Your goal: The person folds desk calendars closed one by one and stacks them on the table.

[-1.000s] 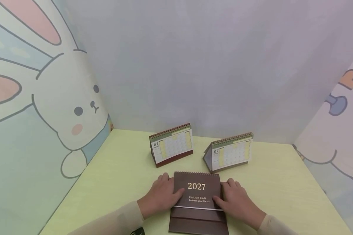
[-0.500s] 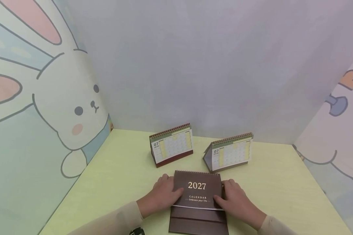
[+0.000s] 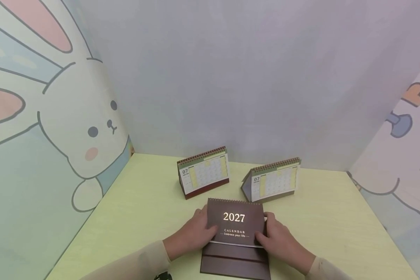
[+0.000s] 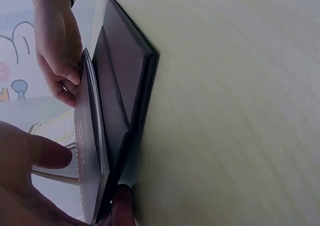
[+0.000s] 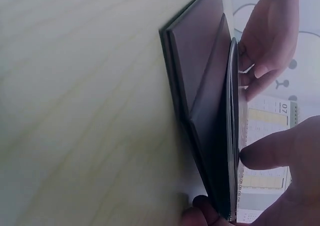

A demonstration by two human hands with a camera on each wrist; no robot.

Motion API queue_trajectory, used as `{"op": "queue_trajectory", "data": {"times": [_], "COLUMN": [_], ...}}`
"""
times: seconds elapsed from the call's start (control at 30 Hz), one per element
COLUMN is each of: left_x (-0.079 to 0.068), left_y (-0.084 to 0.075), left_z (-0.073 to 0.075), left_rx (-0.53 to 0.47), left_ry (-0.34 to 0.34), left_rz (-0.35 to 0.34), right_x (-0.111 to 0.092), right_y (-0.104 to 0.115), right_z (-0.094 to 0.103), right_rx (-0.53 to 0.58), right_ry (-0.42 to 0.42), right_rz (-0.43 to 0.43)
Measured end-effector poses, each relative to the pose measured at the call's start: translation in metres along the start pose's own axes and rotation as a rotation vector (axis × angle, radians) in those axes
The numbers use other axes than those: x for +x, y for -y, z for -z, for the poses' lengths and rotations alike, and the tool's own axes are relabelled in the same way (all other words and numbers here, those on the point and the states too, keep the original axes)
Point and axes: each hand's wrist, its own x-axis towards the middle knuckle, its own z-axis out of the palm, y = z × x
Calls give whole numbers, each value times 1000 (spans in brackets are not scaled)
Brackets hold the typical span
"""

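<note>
A dark brown desk calendar (image 3: 235, 225) marked "2027" lies nearly flat at the front of the table, its spiral edge pointing away from me. My left hand (image 3: 190, 236) grips its left side, thumb on the cover and fingers beneath. On the opposite side my right hand (image 3: 285, 242) holds it the same way. Both wrist views show the spiral end tilted up off the table, with fingertips (image 4: 122, 206) tucked under the stand board. The creased stand panel (image 5: 197, 51) stretches toward me below the page block.
Behind it stand two upright tent calendars showing "07": one with a red base (image 3: 204, 173) at left, one with a grey-brown base (image 3: 274, 181) at right, close to the spiral edge. A pale wall (image 3: 238, 85) rises behind the yellowish table (image 3: 143, 186).
Both hands have raised the spiral end of the brown calendar slightly, and it has shifted a little away from me. The two standing calendars have stayed put.
</note>
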Motion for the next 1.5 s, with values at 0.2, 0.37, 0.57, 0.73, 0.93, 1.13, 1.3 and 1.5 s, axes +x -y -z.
{"op": "queue_trajectory", "data": {"times": [0.2, 0.37, 0.57, 0.73, 0.93, 1.13, 1.3, 1.5], "left_x": [-3, -5, -3, -3, -5, -9, -12, -12], "left_y": [-2, -2, -1, -1, -2, -3, -2, 1], "left_z": [0, 1, 3, 5, 10, 15, 19, 23], "left_rx": [12, -11, -50, -59, -48, -47, -48, -49], "left_ry": [-13, -36, -37, -41, -46, -54, -56, -70], "left_rz": [22, 2, -16, -30, -24, -6, 16, 8], "right_x": [-3, -3, -2, -3, -4, -2, -1, -1], "right_y": [1, 0, 1, 4, 9, 14, 18, 22], "right_z": [0, 1, 4, 6, 7, 6, 6, 5], "right_rx": [51, 111, 185, 222, 240, 259, 279, 283], "right_ry": [10, 14, 28, 27, 20, 28, 37, 49], "right_rz": [-3, -9, -10, -10, -14, 6, 20, 39]}}
